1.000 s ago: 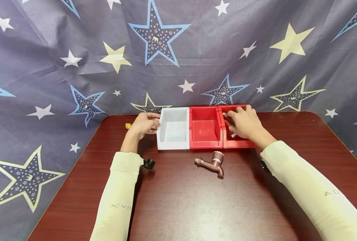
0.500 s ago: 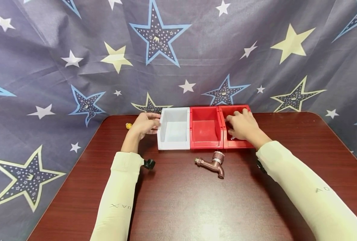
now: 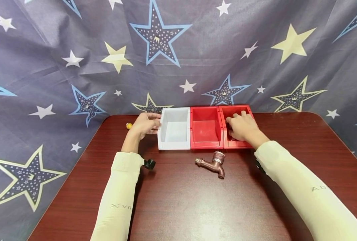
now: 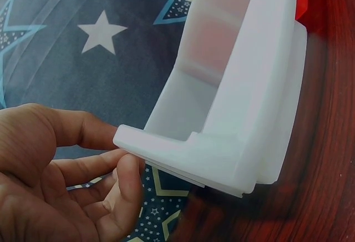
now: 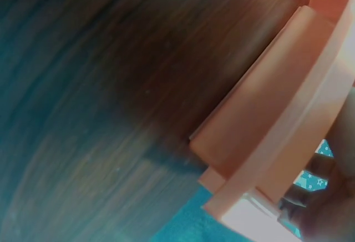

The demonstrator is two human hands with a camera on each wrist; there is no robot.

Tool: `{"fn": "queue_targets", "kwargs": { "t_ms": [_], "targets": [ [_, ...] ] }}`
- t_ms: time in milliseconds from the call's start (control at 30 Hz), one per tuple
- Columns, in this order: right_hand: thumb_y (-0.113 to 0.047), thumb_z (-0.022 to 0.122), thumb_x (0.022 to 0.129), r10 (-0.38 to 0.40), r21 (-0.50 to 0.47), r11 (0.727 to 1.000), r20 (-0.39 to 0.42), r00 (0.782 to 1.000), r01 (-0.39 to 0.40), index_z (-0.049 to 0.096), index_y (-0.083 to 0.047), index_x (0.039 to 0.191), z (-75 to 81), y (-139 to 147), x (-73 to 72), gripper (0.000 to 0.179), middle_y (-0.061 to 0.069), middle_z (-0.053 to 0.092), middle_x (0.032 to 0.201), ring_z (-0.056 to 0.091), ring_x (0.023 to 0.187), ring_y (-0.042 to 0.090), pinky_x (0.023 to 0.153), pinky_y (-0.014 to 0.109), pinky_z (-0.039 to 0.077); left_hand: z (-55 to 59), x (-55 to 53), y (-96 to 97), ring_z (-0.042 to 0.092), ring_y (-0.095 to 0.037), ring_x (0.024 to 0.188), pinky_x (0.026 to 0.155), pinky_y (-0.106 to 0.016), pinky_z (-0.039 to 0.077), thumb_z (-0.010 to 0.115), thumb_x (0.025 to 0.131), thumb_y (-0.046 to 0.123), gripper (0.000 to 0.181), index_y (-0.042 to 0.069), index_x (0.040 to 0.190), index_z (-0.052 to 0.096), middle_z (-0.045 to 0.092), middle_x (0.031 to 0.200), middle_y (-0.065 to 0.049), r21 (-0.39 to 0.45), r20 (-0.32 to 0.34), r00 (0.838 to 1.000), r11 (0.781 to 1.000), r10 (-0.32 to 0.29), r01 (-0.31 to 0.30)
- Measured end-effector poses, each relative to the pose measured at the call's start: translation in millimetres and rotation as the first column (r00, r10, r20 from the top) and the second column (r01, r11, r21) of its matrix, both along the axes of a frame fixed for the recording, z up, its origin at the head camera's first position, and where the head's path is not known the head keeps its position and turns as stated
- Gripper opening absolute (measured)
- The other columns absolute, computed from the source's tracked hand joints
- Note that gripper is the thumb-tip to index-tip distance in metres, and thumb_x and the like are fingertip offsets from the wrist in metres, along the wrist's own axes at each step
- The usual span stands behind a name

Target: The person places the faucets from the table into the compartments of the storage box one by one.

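Observation:
My left hand [image 3: 144, 126] is at the left side of the white bin [image 3: 174, 145], thumb and fingertips pinching its rim, as the left wrist view shows. My right hand [image 3: 243, 127] reaches down into the right red bin [image 3: 238, 144], its fingers curled over a silver metal piece [image 3: 233, 139]. Only a small bit of that piece shows below the thumb, so its kind is hidden. In the right wrist view the red bin's wall [image 5: 266, 97] covers most of the right hand.
A middle red bin [image 3: 207, 144] stands between the other two, side by side with them. In front lies a brown bronze tap [image 3: 211, 164] on the dark red table [image 3: 178, 201]. A small yellow item [image 3: 128, 126] lies left of my left hand. A starry curtain hangs behind.
My right hand has sunk lower into the right red bin and shifted slightly left, with the silver metal piece, now mostly hidden under it. My left hand stays at the white bin.

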State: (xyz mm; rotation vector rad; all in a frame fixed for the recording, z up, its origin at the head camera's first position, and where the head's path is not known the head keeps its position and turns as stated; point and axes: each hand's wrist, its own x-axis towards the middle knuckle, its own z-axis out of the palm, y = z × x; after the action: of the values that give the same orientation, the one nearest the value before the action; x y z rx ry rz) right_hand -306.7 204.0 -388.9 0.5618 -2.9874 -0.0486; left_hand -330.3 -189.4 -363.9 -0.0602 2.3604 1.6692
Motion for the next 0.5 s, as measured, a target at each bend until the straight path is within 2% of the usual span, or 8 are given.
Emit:
{"fn": "queue_targets", "kwargs": {
  "t_ms": [267, 500],
  "targets": [
    [-0.021, 0.075, 0.087, 0.016, 0.009, 1.000, 0.024, 1.000, -0.016, 0.066, -0.003, 0.124, -0.4, 0.6, 0.5, 0.042, 0.024, 0.066, 0.113, 0.055, 0.102, 0.046, 0.089, 0.059, 0.047, -0.8, -0.4, 0.3, 0.061, -0.014, 0.075, 0.081, -0.038, 0.061, 0.064, 0.093, 0.001, 0.046, 0.002, 0.139, 0.059, 0.063, 0.107, -0.013, -0.004, -0.001, 1.000, 1.000, -0.004, 0.004],
    [-0.019, 0.073, 0.089, 0.018, -0.047, 0.999, 0.094, 0.995, -0.014, 0.061, 0.000, 0.130, 0.3, -0.9, 0.7, 0.047, 0.026, 0.066, 0.121, 0.058, 0.105, 0.047, 0.096, 0.061, 0.049, -2.3, -0.4, 0.1, 0.061, -0.014, 0.074, 0.075, -0.033, 0.061, 0.064, 0.093, 0.001, 0.045, 0.001, 0.138, 0.060, 0.063, 0.105, -0.011, -0.006, -0.009, 1.000, 1.000, 0.000, 0.000]
  ]
}}
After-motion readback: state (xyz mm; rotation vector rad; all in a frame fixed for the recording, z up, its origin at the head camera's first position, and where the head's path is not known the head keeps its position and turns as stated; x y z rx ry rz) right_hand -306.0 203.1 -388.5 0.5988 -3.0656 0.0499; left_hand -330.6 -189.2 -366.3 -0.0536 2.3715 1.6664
